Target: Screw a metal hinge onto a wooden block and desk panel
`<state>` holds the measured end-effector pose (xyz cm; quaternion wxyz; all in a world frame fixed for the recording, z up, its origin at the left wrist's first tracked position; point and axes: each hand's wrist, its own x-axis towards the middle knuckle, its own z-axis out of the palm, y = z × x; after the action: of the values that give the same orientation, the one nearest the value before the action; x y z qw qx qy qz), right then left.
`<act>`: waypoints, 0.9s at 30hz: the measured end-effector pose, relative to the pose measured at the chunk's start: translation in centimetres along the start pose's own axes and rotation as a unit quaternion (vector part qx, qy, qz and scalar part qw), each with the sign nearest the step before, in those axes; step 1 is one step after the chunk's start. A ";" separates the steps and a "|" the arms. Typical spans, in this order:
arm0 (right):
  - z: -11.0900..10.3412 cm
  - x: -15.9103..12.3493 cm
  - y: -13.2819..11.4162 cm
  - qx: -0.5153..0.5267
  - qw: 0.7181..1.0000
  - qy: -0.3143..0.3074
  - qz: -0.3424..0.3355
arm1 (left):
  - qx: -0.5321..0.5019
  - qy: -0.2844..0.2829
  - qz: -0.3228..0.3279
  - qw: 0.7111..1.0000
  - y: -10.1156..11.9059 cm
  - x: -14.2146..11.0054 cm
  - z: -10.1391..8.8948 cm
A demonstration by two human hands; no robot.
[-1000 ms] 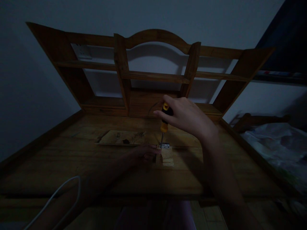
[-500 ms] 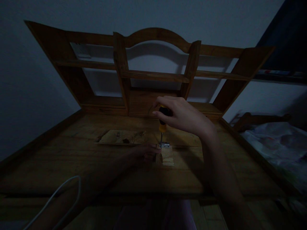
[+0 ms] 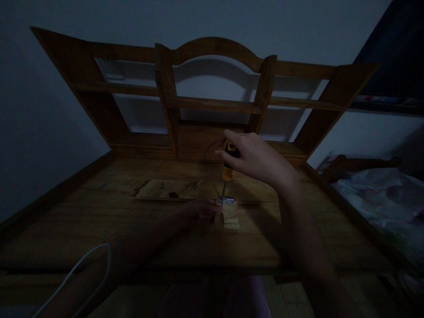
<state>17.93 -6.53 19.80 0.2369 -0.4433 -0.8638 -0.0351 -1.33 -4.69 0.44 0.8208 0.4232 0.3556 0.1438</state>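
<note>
The right hand (image 3: pixel 253 157) grips a yellow-and-black screwdriver (image 3: pixel 228 163), its tip at a metal hinge (image 3: pixel 227 200); the left hand (image 3: pixel 203 209) is beside it.

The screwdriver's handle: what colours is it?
The handle is yellow-orange and black, clearest in the head view.

Dim room in a home, wooden desk (image 3: pixel 132 238), built-on shelves (image 3: pixel 215 104), pale wall (image 3: pixel 298 26)
</note>
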 end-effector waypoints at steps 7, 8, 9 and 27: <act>0.0 0.1 0.3 -0.007 1.000 -0.003 0.000 | 0.003 -0.014 0.009 1.000 -0.1 0.0 -0.3; -0.1 0.0 0.3 -0.001 1.000 -0.006 -0.009 | 0.003 -0.014 0.008 1.000 0.0 -0.1 -0.1; -0.1 0.0 0.3 0.007 1.000 -0.009 -0.019 | 0.003 -0.013 0.007 1.000 0.1 -0.3 0.1; -0.2 0.0 0.7 0.049 0.998 -0.027 -0.036 | 0.002 -0.001 -0.003 1.000 0.3 -0.4 0.3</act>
<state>18.58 -6.17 19.92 0.2333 -0.4002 -0.8862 0.0110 -1.39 -4.94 1.01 0.8208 0.4239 0.3562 0.1403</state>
